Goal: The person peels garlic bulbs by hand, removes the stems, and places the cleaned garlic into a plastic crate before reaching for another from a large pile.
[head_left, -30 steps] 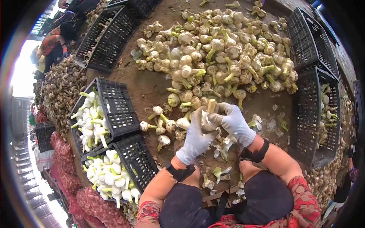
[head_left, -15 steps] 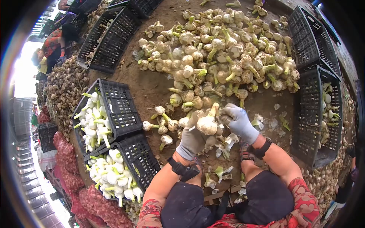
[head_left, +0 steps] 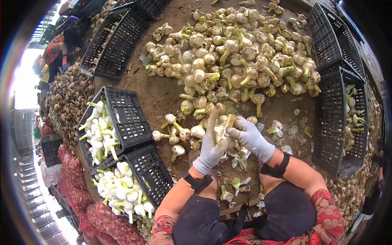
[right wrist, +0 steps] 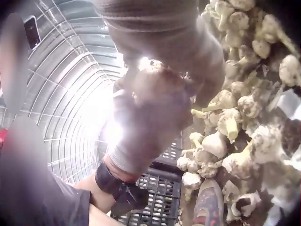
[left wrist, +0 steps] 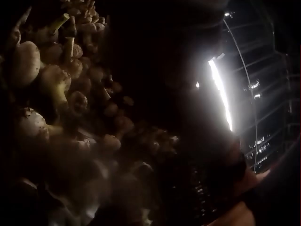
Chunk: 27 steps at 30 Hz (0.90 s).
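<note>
Garlic (head_left: 221, 130), a single bulb largely covered by gloved fingers, is held between the left hand (head_left: 211, 149) and the right hand (head_left: 252, 138); the hands are set close together, both clamped on it, and its pale stalk (head_left: 230, 120) is pointed away from the wrists. Beyond the hands, a large pile of stained bulbs (head_left: 232, 45) is spread on the ground (head_left: 159, 94). Just left of them, loose bulbs (head_left: 184, 133) are scattered; farther left, white bulbs (head_left: 122, 192) are packed in black crates (head_left: 130, 118). Papery skins (head_left: 241, 159) are strewn beneath the hands.
</note>
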Tool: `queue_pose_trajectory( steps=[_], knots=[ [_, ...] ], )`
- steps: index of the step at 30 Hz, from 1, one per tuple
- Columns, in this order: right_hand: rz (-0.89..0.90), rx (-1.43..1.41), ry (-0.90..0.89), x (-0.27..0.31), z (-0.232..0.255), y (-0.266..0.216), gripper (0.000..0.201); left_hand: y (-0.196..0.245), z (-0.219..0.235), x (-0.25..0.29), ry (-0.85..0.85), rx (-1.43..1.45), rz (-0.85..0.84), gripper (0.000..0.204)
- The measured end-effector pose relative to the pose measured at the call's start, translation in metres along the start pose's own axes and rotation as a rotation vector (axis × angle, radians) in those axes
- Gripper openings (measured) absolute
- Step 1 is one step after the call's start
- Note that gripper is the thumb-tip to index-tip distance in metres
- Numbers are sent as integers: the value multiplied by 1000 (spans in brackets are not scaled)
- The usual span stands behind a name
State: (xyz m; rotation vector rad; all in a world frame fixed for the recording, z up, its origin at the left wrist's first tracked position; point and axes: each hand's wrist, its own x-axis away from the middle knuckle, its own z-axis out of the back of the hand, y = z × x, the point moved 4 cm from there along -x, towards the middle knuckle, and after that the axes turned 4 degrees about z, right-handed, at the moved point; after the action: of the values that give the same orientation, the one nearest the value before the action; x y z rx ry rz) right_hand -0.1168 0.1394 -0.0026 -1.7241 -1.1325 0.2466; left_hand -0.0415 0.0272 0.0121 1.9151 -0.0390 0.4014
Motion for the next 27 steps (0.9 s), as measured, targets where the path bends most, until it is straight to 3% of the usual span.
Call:
queue_pose_trajectory(
  steps=[2,5,11,13,15,17,19,21,23,24,25,27],
  knots=[
    [-49,136,62,2,3,-1,35,-4,3,1,9,23,-26,80],
    [-61,33,16,6,-3,-17,30,-15,8,2,16,105,-11,82],
    [-85,97,-128,7,7,-24,29,-22,9,5,-32,529,228,78],
    [-102,104,-119,8,8,-19,29,-28,8,3,-164,702,334,72],
    [-116,110,-109,7,10,-16,29,-31,10,2,-161,699,359,70],
    [-145,112,-219,6,12,-16,30,-29,12,3,-161,696,381,68],
    [-88,87,-145,6,16,-20,33,-12,15,6,25,854,426,66],
    [-29,68,-62,4,26,-20,36,-14,42,1,-39,1034,333,76],
    [81,-23,111,-2,49,-10,49,-11,60,-1,71,596,254,72],
    [130,94,213,0,46,-11,57,1,51,0,74,606,257,59],
    [185,549,284,1,44,-21,66,0,46,-2,72,608,256,59],
    [334,862,363,4,28,-25,68,-6,32,-2,16,565,327,50]
  ],
)
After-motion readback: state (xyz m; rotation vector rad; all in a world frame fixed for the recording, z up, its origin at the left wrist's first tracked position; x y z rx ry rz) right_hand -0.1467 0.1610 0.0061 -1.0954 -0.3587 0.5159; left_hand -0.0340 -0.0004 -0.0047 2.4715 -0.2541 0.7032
